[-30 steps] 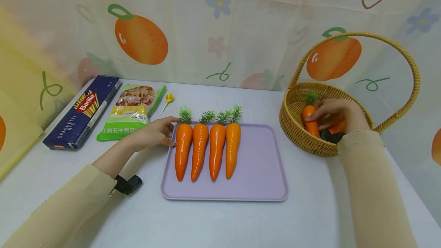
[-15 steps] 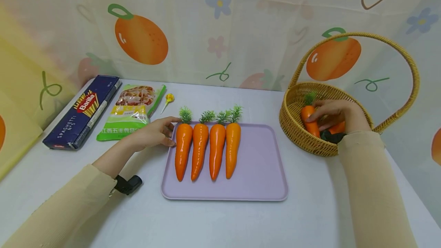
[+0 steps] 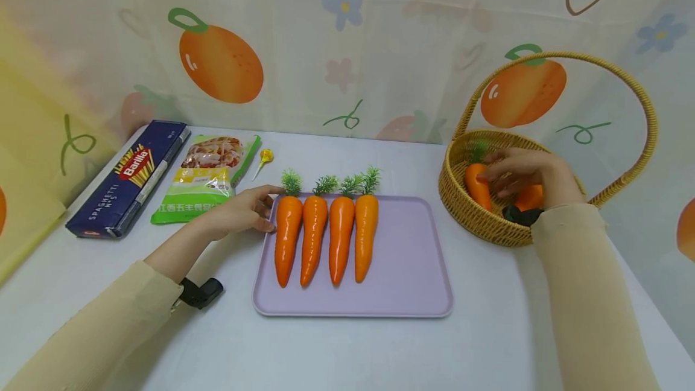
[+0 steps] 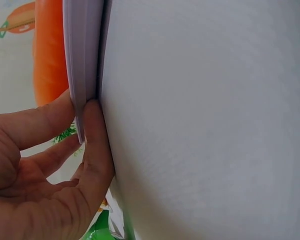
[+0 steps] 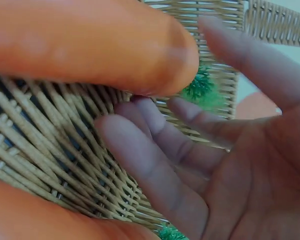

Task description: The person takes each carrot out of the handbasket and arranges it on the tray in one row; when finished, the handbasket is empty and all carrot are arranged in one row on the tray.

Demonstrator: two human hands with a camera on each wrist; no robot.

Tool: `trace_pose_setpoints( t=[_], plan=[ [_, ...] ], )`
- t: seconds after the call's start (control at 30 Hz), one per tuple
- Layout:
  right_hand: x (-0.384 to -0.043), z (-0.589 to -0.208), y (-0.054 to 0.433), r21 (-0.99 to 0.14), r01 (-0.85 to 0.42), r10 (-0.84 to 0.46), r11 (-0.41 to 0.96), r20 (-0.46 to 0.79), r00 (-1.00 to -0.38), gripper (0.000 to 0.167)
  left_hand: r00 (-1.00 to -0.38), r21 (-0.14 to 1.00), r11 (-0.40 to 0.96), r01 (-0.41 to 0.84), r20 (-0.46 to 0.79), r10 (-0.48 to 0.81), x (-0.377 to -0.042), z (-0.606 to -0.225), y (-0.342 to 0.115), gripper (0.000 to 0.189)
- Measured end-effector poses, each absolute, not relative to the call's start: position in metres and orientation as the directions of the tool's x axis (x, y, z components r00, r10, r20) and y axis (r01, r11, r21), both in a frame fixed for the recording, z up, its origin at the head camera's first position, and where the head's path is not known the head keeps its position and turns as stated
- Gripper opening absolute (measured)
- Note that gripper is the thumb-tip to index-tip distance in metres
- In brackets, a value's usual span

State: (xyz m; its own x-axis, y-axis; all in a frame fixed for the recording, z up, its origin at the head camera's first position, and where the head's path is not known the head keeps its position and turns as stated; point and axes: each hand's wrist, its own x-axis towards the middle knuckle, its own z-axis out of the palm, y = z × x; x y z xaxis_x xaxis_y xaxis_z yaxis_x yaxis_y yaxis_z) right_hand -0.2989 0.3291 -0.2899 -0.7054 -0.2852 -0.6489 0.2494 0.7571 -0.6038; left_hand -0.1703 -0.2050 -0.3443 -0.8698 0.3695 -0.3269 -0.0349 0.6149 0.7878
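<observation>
My left hand [image 3: 244, 213] pinches the left rim of a lilac tray [image 3: 412, 252]. In the left wrist view, the thumb lies over the tray's edge [image 4: 83, 50] and a finger is under it. Several orange carrots [image 3: 288, 240] with green tops lie side by side on the tray's left half. Inside a wicker basket [image 3: 453, 192], my right hand [image 3: 523, 168] is beside a carrot [image 3: 478, 186], its fingers spread. The right wrist view has the carrot [image 5: 90, 45] above the loose fingers, ungripped. Another carrot [image 3: 529, 198] lies under that hand, partly hidden.
A blue spaghetti box [image 3: 127, 180], a green food packet [image 3: 206, 177] and a yellow lollipop [image 3: 266, 155] lie at the back left. The basket's tall handle [image 3: 646, 107] arches above my right hand. A patterned cloth [image 3: 402, 47] hangs behind the table.
My right hand's fingers have loosened from the carrot in the basket. That carrot has shifted a little to the left. My left hand stays on the tray.
</observation>
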Motion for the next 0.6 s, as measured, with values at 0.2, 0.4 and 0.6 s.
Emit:
trace_pose_setpoints(
  t=[0.2,0.4,0.6],
  plan=[
    [-0.298,-0.294,0.317,-0.55,0.223,-0.301,0.805,-0.702,-0.645,0.085,-0.87,0.792,0.609,-0.036,-0.325,0.37,-0.17,-0.345,-0.205,0.074],
    [-0.297,-0.297,0.311,-0.544,0.278,-0.31,0.792,-0.75,-0.584,0.075,-0.871,0.785,0.618,-0.037,-0.328,0.365,-0.169,-0.344,-0.205,0.074],
    [-0.296,-0.298,0.309,-0.545,0.284,-0.305,0.789,-0.748,-0.59,0.085,-0.871,0.782,0.622,-0.039,-0.331,0.362,-0.169,-0.345,-0.205,0.074]
  ],
)
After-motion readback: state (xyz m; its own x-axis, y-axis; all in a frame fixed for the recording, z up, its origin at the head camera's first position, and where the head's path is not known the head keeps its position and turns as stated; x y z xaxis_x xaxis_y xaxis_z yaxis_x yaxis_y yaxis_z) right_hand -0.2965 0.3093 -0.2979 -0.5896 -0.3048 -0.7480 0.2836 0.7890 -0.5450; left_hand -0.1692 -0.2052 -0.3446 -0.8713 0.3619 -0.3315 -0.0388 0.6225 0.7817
